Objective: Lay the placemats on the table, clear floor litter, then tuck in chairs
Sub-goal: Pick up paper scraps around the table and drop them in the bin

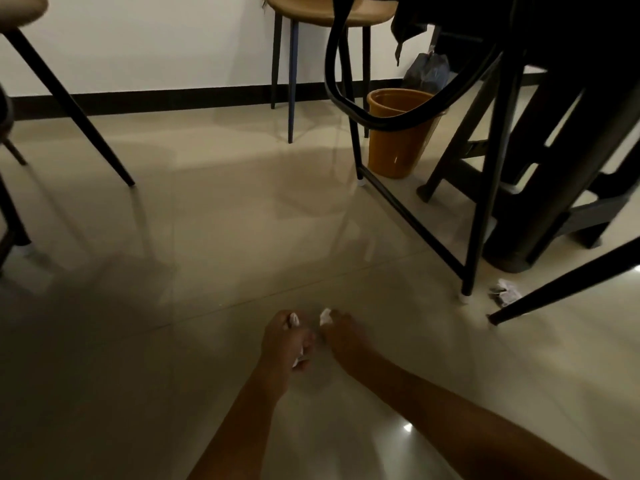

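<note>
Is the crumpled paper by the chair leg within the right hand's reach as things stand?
Probably yes, with a stretch. The crumpled paper lies on open floor right of the right hand, but a black chair leg slants beside it, and that hand already pinches a white scrap.

Both bare forearms reach forward and down side by side, the left hand (pixel 285 341) curled with its fingers (pixel 290 322) closed on white scraps, the right hand (pixel 341 336) just beside it, fingertips pinched on a white scrap, hands nearly touching.
</note>
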